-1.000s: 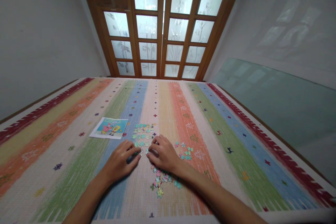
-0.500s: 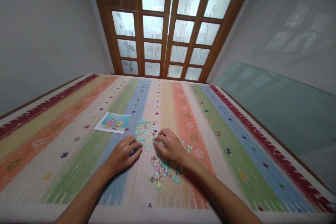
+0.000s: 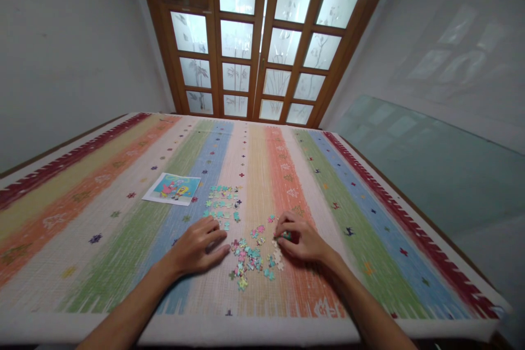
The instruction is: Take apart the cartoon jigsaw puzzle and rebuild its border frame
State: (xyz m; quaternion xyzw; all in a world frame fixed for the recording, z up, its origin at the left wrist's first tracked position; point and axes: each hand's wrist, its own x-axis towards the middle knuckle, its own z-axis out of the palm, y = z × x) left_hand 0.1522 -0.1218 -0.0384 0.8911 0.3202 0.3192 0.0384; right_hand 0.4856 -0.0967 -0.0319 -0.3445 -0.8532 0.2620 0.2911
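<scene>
Left hand, grip spread, left of loose puzzle pieces; right hand at their right, grip I cannot tell.

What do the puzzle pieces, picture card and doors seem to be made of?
Puzzle pieces: perhaps printed cardboard, being colourful with some pale faces; finish too small to judge. Picture card: likely paper, flat and white-edged, gloss unclear. Doors: seemingly varnished wood, evenly brown, with frosted-looking glass panes glowing with light.
</scene>
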